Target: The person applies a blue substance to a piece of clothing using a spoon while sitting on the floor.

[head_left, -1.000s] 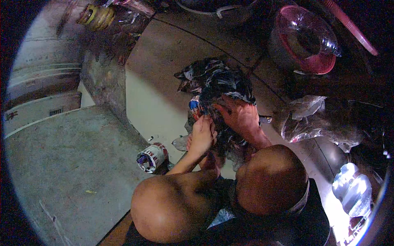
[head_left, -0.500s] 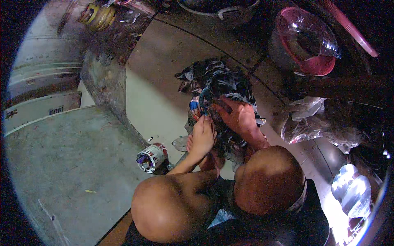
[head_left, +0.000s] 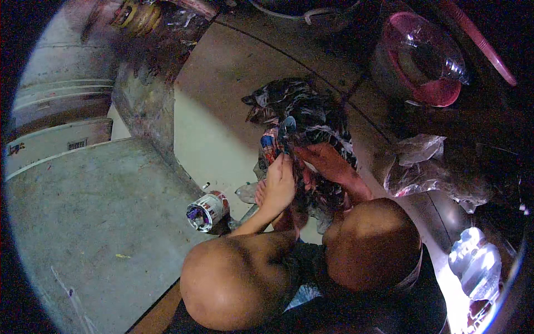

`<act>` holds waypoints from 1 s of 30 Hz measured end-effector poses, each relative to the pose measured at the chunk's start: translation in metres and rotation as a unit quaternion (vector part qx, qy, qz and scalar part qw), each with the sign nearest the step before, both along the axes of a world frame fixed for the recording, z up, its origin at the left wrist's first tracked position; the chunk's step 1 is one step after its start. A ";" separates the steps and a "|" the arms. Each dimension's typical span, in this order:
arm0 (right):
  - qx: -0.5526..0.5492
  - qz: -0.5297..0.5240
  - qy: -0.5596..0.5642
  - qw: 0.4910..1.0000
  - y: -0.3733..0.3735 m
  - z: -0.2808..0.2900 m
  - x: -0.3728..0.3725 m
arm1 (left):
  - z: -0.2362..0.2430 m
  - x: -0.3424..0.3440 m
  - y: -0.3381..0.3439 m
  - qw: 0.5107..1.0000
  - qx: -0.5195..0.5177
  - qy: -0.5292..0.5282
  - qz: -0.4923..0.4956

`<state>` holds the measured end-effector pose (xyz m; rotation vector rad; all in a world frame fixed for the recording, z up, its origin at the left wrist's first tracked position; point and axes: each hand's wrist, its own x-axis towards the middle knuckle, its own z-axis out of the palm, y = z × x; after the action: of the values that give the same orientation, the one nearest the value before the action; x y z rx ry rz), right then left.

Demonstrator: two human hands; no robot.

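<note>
In front of my knees lies a crumpled heap of black plastic on the pale floor. My left hand is closed, thumb and fingers pinched at the lower end of a crumpled printed plastic packet in blue, red and white. Just above those fingertips stands a dark bluish rounded thing, whose kind I cannot make out. My right hand lies over the right side of the heap, pointing left toward the packet. Its fingers are dim and partly lost among the plastic.
A tin can with purple scraps inside lies tipped beside the grey slab at left. Clear plastic bags lie at right. Behind them stands a pink-rimmed tub; a dark basin is at the far edge.
My right hand has drawn slightly down and right, its fingers less spread. The bluish rounded thing now shows more clearly above my left fingertips. The whole view has shifted a little.
</note>
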<state>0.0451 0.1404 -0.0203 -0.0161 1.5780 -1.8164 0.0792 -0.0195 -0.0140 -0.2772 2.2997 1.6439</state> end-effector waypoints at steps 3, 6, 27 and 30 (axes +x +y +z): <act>-0.008 -0.075 -0.115 0.990 0.006 0.011 0.002 | 0.004 -0.001 0.005 1.000 0.009 0.003 -0.012; 0.009 -0.128 -0.030 0.991 0.008 -0.011 0.015 | 0.005 -0.001 0.018 0.998 -0.039 0.046 -0.030; 0.182 -0.240 0.214 0.929 -0.013 0.001 0.011 | 0.008 -0.005 0.021 0.996 -0.050 0.063 -0.030; 0.193 -0.220 0.146 0.945 -0.022 -0.022 0.013 | -0.007 0.000 0.014 0.993 -0.076 0.080 -0.030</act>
<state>0.0583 0.1184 -0.0423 0.2814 2.2759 -1.8532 0.0796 -0.0059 -0.0205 -0.1117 2.5301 1.5158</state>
